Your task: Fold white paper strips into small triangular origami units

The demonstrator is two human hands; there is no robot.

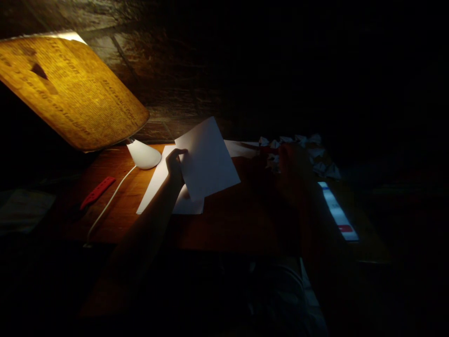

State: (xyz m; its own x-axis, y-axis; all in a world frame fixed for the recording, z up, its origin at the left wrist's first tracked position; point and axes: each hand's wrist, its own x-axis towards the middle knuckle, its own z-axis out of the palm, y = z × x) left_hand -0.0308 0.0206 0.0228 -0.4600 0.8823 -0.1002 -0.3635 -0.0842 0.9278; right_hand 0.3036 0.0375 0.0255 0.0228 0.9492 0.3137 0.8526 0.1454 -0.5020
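My left hand pinches the left edge of a white sheet of paper, which is held up and tilted above the table. Beneath it more white paper lies flat on the wood. My right hand is in deep shadow to the right of the sheet, closed around what looks like red-handled scissors. Their dark blades seem to point left, over another white paper piece. Several small folded paper pieces lie around and behind my right hand; their shapes are hard to make out.
A lamp with a printed yellow shade and white base stands at the left. Its white cable runs to the front edge. Nearby lies a long red object with holes. A lit phone lies right on the wooden table.
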